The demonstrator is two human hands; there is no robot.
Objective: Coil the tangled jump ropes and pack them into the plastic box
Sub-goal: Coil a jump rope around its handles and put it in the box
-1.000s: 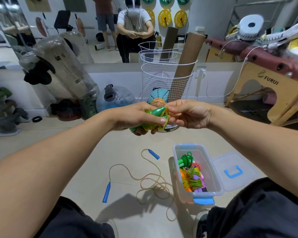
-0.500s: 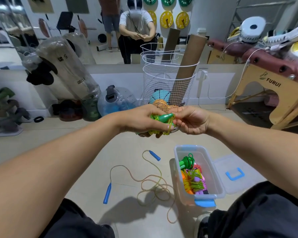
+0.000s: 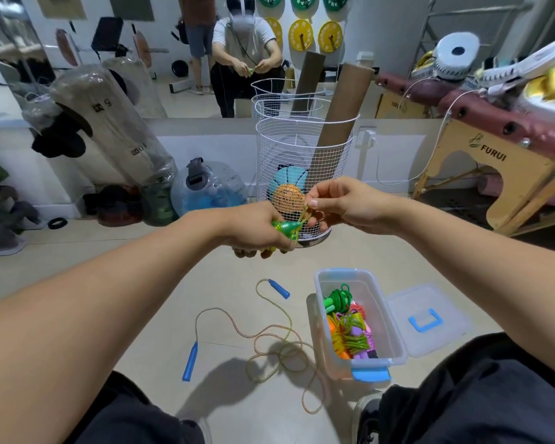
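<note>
**Green rope in hand, mid-wrap; one rope left on floor**

Green jump rope (image 3: 285,227): bundled, held up in front of chest, above the floor btwn person and wire basket (image 3: 305,149). Left hand (image 3: 257,229) curled round the green handles + coil, gripping. Right hand (image 3: 337,203) pinches a yellow-green strand btwn thumb & fingertips, strand taut up from the bundle. Looks like the last wrap/tie-off, though that's a guess.

Handling: cord thin, light, floppy; prob springs loose if let go. Handles are stiff plastic, best place to grip; keep coil squeezed against them w/ left while right tucks the end.

Plastic box (image 3: 394,328) below right, open, on floor; several coiled ropes inside already (green, orange, yellow, purple). Lid (image 3: 442,309) lies just beside it, blue handle up.

Blue-handled rope (image 3: 269,338) lies loose on floor left of box, cord looped & tangled, handles well apart. Not yet coiled. Pick up by a handle, not mid-cord, so loops fall out.
</note>
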